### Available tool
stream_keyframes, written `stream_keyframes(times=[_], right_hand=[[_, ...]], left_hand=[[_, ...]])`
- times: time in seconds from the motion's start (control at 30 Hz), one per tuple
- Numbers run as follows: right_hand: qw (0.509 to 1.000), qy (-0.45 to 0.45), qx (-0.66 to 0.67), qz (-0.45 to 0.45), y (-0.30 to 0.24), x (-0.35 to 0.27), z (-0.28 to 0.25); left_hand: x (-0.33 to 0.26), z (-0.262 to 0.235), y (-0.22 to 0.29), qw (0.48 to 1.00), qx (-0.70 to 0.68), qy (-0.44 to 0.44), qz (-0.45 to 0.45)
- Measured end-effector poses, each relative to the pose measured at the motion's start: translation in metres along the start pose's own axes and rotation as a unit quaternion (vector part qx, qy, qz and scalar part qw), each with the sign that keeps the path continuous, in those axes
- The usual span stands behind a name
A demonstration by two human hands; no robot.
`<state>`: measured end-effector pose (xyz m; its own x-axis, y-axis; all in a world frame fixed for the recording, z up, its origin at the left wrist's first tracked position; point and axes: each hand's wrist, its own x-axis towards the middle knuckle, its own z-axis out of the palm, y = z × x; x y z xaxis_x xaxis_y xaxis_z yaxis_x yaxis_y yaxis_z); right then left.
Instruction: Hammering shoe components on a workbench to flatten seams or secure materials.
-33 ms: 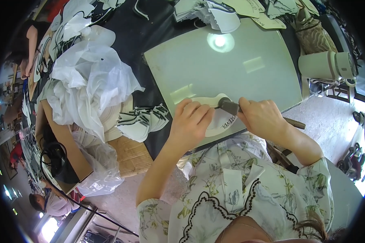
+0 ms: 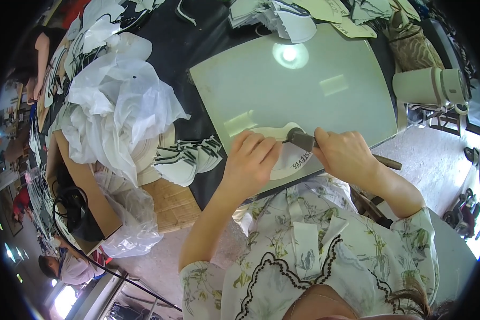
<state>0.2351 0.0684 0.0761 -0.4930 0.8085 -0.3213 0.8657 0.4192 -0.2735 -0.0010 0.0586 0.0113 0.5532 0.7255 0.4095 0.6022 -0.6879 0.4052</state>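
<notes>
A pale, curved flat piece, with dark lettering along one edge, lies near the front edge of the glossy grey-green board. My left hand is closed with bent fingers at its left side, the fingertips pressing it; what lies under them is hidden. From the right, my right hand grips a tool with a dark grey, blocky head. That head rests over the upper part of the piece, close to my left fingertips. Its handle is mostly covered by my fingers, and the exact kind does not show.
Stacked white dark-edged pieces lie left of the board, beside crumpled clear plastic and an open cardboard box. More pale pieces pile up behind. A whitish cylindrical container stands at right. Other people are at far left.
</notes>
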Motion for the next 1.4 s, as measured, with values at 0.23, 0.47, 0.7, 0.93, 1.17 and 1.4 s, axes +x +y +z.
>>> stream_keyframes(times=[0.23, 0.47, 0.7, 0.93, 1.17, 1.4], right_hand=[[0.999, 0.038, 0.018, -0.025, -0.003, 0.001, -0.005], [1.0, 0.002, 0.012, -0.029, -0.005, 0.002, -0.001], [0.999, -0.02, 0.012, -0.022, -0.005, 0.005, 0.0], [0.999, 0.02, 0.016, -0.043, -0.013, 0.006, -0.003], [0.998, 0.028, 0.003, -0.057, -0.01, 0.01, 0.005], [0.99, 0.095, 0.047, -0.093, -0.012, 0.013, -0.003]], left_hand=[[0.005, -0.004, 0.0, 0.999, 0.012, -0.024, 0.026], [0.008, -0.007, 0.0, 1.0, -0.009, -0.004, 0.002], [-0.009, -0.005, -0.001, 0.999, -0.015, 0.028, -0.015], [-0.007, -0.01, 0.002, 1.0, -0.002, 0.003, -0.023], [-0.015, -0.007, 0.001, 0.999, 0.017, 0.017, -0.021], [-0.026, -0.006, 0.009, 0.997, 0.073, 0.0, -0.012]])
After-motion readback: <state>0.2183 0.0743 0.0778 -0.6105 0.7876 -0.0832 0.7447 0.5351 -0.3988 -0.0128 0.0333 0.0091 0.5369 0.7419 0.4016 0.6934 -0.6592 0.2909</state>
